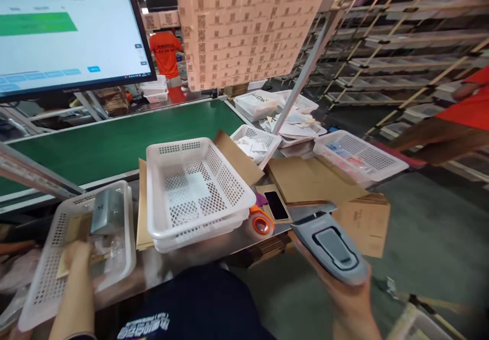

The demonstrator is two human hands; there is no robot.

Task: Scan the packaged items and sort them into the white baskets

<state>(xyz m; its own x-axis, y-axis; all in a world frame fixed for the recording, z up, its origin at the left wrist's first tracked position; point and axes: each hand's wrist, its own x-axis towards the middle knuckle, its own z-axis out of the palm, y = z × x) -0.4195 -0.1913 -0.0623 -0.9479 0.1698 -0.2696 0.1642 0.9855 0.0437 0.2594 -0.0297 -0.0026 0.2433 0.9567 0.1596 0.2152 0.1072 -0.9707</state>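
One grey handheld device (pixel 331 246) at four o'clock, grasped in our right hand (pixel 346 294); our left hand (pixel 77 256) at eight o'clock, well apart from it, inside a white basket (pixel 43 285), near a silvery box (pixel 109 211); that hand's grip we cannot tell.

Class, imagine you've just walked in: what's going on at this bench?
A person's right hand holds a grey scanner-like device. Their left hand is down in a white basket, near a silver box; blur hides whether it grips anything. Stacked white baskets stand mid-bench, a phone and tape roll to their right.
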